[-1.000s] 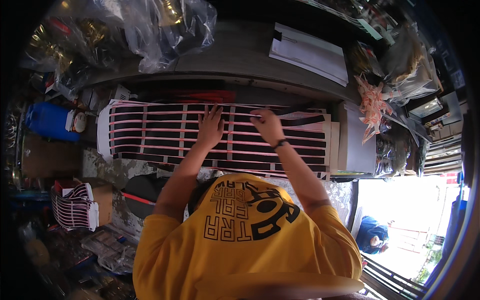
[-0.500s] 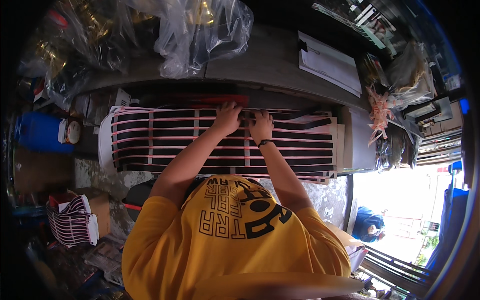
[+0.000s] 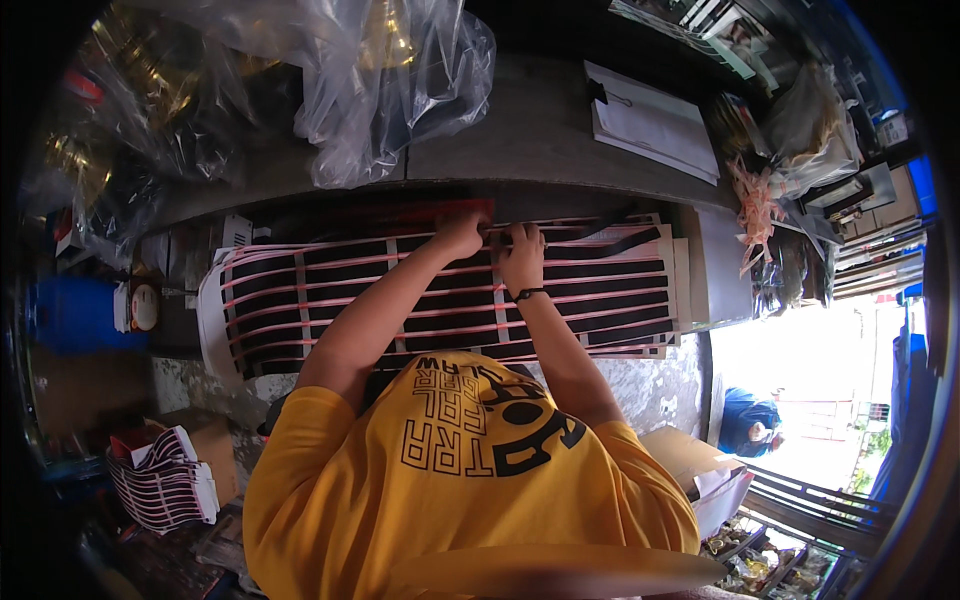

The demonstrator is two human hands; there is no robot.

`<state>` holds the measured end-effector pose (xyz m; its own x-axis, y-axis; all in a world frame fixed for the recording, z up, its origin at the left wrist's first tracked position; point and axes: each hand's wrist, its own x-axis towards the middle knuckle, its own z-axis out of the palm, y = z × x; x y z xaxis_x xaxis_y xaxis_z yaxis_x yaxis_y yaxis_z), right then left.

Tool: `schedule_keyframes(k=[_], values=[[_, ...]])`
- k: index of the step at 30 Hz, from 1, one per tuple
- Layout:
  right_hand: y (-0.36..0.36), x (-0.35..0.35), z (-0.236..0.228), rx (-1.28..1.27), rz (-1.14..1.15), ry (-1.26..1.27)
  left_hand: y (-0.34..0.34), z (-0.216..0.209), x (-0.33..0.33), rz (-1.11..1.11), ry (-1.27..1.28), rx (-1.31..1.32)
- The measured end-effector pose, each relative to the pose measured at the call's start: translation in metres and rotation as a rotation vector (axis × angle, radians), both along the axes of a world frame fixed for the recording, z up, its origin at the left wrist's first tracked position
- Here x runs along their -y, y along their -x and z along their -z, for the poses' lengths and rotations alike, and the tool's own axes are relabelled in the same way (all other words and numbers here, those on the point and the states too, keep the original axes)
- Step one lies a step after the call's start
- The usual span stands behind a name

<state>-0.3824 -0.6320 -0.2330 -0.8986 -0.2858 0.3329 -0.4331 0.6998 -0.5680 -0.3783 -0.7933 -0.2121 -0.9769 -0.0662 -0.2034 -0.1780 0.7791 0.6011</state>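
A long stack of white sheets [image 3: 212, 310] lies before me, its top one covered with black strips [image 3: 350, 293] divided by pink lines. My left hand [image 3: 460, 236] is closed at the far edge of the stack; its fingertips are hidden, and what they pinch cannot be made out. Close beside it, my right hand [image 3: 522, 262] rests on the strips with fingers bent and slightly apart, a dark band round its wrist. To the right of it, a black strip [image 3: 632, 242] stands partly loose from the sheet. Something red [image 3: 400, 214] lies behind the stack, under the shelf.
Above the work runs a dark shelf [image 3: 520, 130] bearing clear plastic bags [image 3: 390, 110] and clipped papers [image 3: 655, 125]. A blue container [image 3: 85, 312] stands at left, above a bundle of striped sheets [image 3: 165, 485]. Another person [image 3: 750, 422] is outside at right.
My left hand has turned from fingers spread over the far edge to a closed grip there. My right hand stays nearly in place. The view has shifted slightly.
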Motion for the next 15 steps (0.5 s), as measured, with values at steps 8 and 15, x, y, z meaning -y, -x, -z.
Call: schedule_keyframes(k=[8,15], values=[[0.012,-0.003,-0.008,0.011,-0.043,-0.086,0.008,0.005,0.008,0.103,-0.059,0.08],[0.0,0.007,-0.014,0.03,0.094,-0.125,0.011,0.005,0.014,0.119,-0.127,0.054]])
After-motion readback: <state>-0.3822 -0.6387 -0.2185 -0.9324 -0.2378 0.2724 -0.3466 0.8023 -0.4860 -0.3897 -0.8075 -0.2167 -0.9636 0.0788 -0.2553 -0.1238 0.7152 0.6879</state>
